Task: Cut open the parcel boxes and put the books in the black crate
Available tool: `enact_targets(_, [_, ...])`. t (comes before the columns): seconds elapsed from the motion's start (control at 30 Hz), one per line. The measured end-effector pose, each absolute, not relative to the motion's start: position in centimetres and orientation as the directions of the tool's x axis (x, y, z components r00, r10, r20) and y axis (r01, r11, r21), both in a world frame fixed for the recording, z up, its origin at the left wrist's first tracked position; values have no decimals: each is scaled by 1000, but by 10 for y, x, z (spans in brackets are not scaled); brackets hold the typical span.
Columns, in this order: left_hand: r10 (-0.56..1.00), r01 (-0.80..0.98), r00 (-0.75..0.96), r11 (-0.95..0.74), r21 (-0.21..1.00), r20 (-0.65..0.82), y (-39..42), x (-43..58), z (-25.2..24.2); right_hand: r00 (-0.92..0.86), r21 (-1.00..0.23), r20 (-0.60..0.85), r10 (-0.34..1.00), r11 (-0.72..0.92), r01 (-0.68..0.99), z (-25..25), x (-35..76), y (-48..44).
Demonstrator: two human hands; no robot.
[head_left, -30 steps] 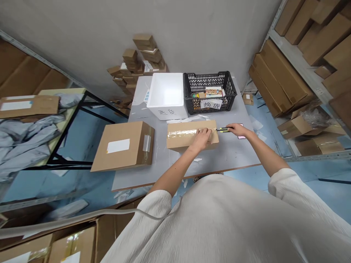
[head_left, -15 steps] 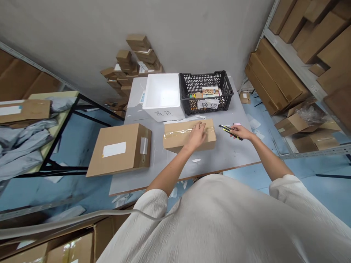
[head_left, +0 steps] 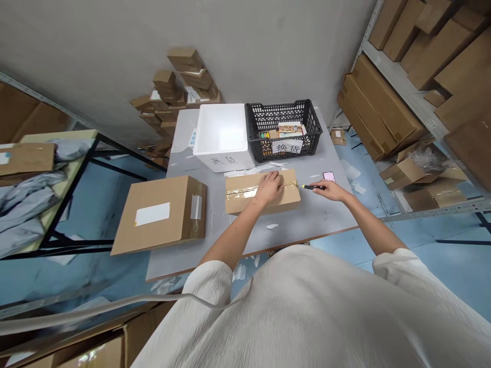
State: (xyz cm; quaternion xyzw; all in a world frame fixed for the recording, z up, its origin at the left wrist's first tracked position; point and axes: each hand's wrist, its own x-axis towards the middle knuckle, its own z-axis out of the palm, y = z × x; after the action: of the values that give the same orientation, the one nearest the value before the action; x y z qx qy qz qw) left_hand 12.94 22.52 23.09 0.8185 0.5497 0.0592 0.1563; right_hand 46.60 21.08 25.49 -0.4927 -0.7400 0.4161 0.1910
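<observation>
A taped cardboard box [head_left: 242, 203] lies lengthwise on the grey table. My left hand [head_left: 269, 187] rests on its top, fingers laid across the cardboard beside the shiny clear tape [head_left: 236, 193]. In my right hand [head_left: 329, 190] is a black and yellow utility knife [head_left: 309, 187], gripped by its handle. The blade end points left, at the tape on the box's right end; whether the tip touches it I cannot tell. A phone [head_left: 329, 176] with a lit screen lies just behind my right hand.
Behind the box stand a white foam box [head_left: 226, 162] and a black plastic crate [head_left: 316, 134] holding small packages. A larger carton [head_left: 161, 197] sits at the table's left. Shelves with cartons [head_left: 378, 115] flank the right side; a rack of grey parcels [head_left: 26, 197] is on the left.
My right hand has brought the knife left to the end of the box and turned it to point along the tape. My left hand has flattened onto the box top.
</observation>
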Motion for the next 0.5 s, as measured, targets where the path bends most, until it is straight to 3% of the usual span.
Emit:
enact_targets(0.37, [916,904,367,-310,295,-163,248,125,229,-486,-699,-116,866,276,660,244,466,215])
enact_targets(0.5, [926,901,366,-327,284,-96,236,129,223,-497,-681,-94,863,308,665,238,467,216])
